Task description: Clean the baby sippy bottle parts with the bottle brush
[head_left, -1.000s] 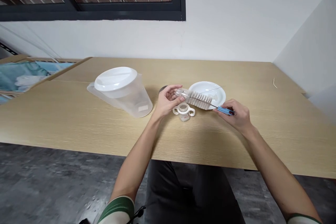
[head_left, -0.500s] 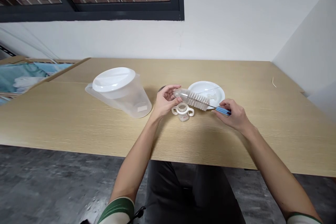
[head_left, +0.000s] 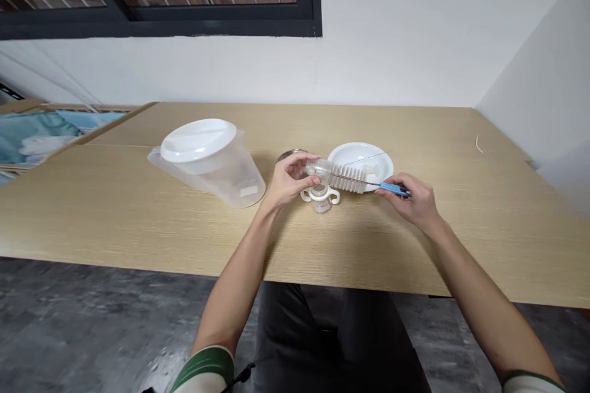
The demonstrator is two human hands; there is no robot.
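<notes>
My left hand (head_left: 286, 180) holds a small clear bottle (head_left: 318, 168) on its side above the table. My right hand (head_left: 412, 201) grips the blue handle (head_left: 393, 188) of a white bottle brush (head_left: 348, 177), whose bristled end sits at the bottle's mouth. Just below the bottle stands a white two-handled collar piece (head_left: 320, 196) on the table. Behind the brush lies a white plate (head_left: 375, 158).
A clear plastic pitcher (head_left: 212, 159) with a white lid stands left of my hands on the wooden table (head_left: 138, 221). A round metal item (head_left: 288, 154) peeks out behind my left hand. A box with blue contents (head_left: 37, 132) sits far left. The wall is close behind.
The brush and bottle have shifted slightly; the brush handle has levelled and my right hand has moved a little up and to the right. The bottle sits lower, nearer the collar piece.
</notes>
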